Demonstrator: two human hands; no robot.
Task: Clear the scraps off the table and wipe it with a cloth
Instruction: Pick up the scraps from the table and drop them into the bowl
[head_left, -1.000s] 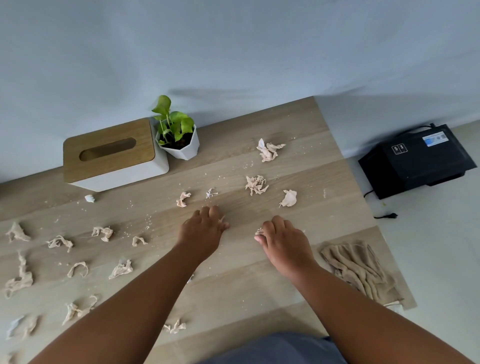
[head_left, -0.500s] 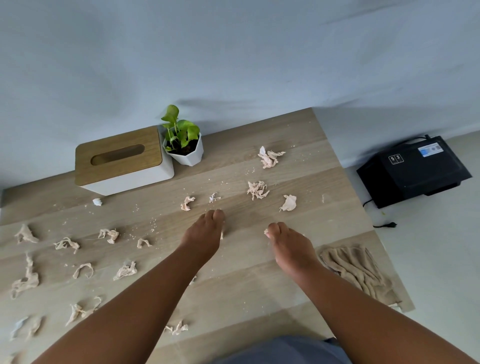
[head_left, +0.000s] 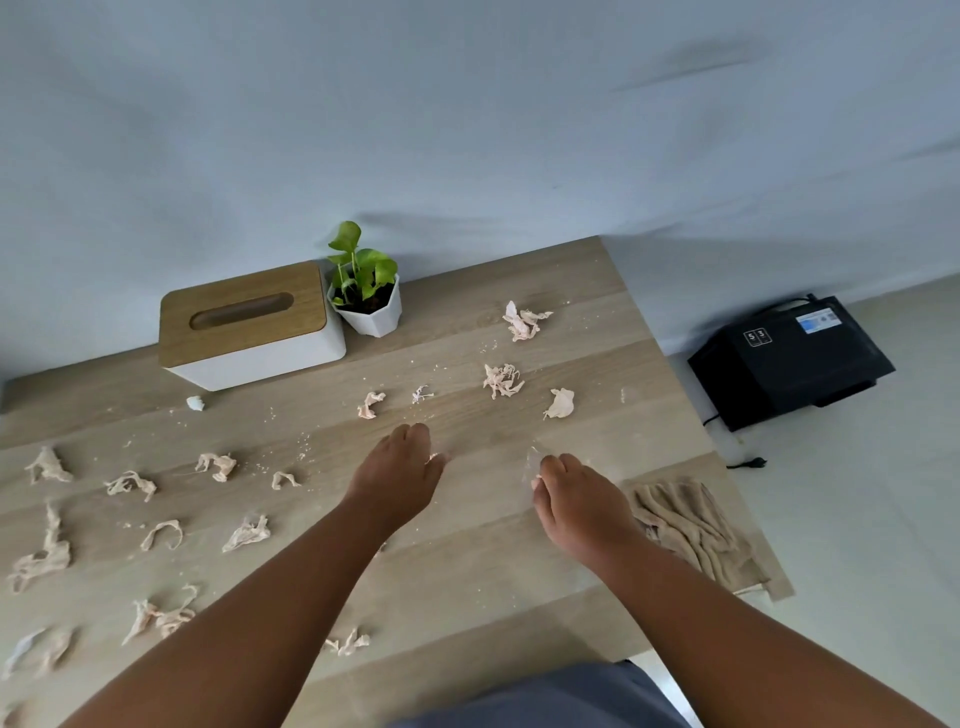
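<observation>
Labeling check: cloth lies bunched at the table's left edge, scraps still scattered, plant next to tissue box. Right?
Not quite. The head view shows the cloth bunched at the table's right edge, not left. Scraps still scattered; plant beside tissue box.

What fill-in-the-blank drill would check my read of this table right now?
1. The plant stands just right of the ____ box.
2. The cloth lies by the ____ hand.
3. Most scraps lie on the ____ hand's side.
4. The black box sits on the ____.

Answers: tissue; right; left; floor

About twenty scraps (head_left: 503, 381), one cloth (head_left: 693, 525), one tissue box (head_left: 249, 325), one potted plant (head_left: 366, 291).
</observation>
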